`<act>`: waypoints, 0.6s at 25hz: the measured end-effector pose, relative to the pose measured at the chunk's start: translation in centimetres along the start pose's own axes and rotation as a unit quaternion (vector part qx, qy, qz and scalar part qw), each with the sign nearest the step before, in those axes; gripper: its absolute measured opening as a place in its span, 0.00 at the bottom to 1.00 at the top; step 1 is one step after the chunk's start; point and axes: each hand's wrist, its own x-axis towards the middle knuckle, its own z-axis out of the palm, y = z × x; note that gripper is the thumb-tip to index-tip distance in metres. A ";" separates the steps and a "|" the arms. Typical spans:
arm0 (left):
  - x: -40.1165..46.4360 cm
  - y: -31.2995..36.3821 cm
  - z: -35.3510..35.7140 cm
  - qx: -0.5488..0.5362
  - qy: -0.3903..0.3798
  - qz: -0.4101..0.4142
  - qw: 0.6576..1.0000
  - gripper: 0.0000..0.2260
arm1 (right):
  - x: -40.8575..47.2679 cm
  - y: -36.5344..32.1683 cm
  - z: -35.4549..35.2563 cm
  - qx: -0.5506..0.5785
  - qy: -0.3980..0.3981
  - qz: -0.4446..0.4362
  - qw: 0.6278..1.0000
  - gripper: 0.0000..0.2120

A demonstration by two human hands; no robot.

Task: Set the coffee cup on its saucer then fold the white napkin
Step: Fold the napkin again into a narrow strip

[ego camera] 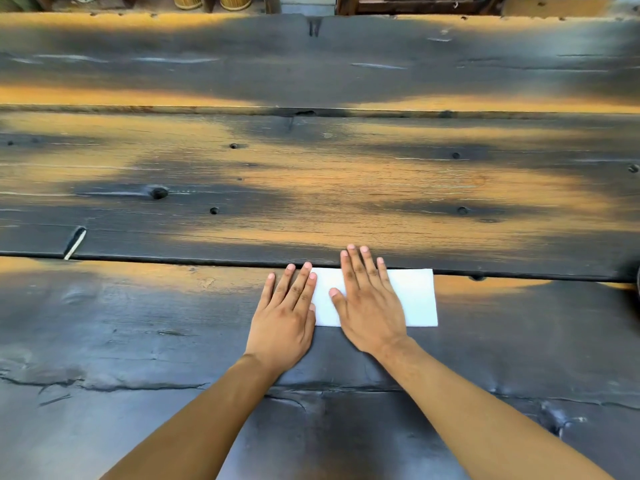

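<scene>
The white napkin lay flat on the near plank of the table, its long axis running from nine o'clock to three o'clock, parallel to the table's near edge. It showed as a clean, smooth rectangle with crisp straight edges and square corners at its three o'clock end. Its far edge sat right along the dark seam between two planks. Its nine o'clock end was hidden beneath the hands.

The left hand rested palm down with straight fingers close together, covering the napkin's nine o'clock end, the fingertips pointing toward twelve o'clock. The right hand lay flat on the napkin just beside it, fingers straight and slightly spread, the thumb stretched toward the left hand; its fingertips reached past the far edge onto the seam. Neither hand gripped anything; both pressed down with open palms.

The table was of broad, rough wooden planks, dark and charred-looking, with orange-brown worn patches, knots, small holes and cracks. At the far edge, toward twelve o'clock, stood two ribbed yellow cylindrical containers, only partly in view.
</scene>
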 end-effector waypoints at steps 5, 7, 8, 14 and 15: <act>0.1 0.0 -0.2 0.013 -0.019 -0.003 1.000 0.26 | -2.4 6.8 -0.7 -0.020 -0.006 0.035 0.999 0.33; -0.1 0.0 -0.2 0.014 -0.023 -0.003 1.000 0.26 | -3.1 8.5 -0.6 -0.018 -0.009 0.047 0.999 0.33; -0.2 0.1 -0.2 0.015 -0.023 -0.003 1.000 0.26 | -3.2 9.0 -0.6 -0.014 -0.010 0.054 0.998 0.33; -0.2 0.3 -0.4 0.012 -0.028 -0.009 0.999 0.26 | -2.2 4.5 -2.0 -0.011 0.053 0.116 0.992 0.33; -0.2 0.4 -0.5 0.011 -0.030 -0.011 0.999 0.26 | -1.5 2.3 -2.1 0.013 0.062 0.095 0.993 0.32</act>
